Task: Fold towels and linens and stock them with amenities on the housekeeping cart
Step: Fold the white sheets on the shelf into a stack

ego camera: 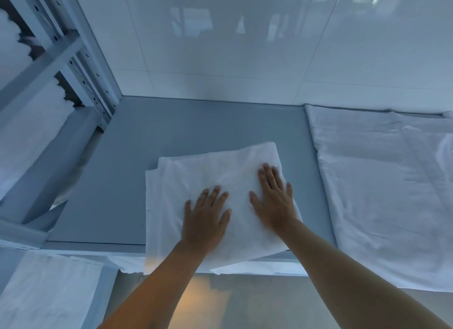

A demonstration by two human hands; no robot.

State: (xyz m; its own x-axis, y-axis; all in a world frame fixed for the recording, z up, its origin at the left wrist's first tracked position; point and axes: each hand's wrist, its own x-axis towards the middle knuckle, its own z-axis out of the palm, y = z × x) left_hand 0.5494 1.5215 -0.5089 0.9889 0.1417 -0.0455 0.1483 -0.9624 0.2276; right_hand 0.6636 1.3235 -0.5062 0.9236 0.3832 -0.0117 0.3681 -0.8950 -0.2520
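Neither grip closes: left hand and right hand press flat, fingers spread, on a folded white linen lying at the grey tabletop's near edge. It looks thin, limp and light, best pinched at corners.

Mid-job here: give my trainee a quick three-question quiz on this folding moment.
1. True or false: both hands lie flat on the folded white cloth.
2. Which hand reaches farther from the person: left hand or right hand?
3. Fill in: a larger white sheet lies spread to the ____ of the folded cloth.

Key: 1 true; 2 right; 3 right.
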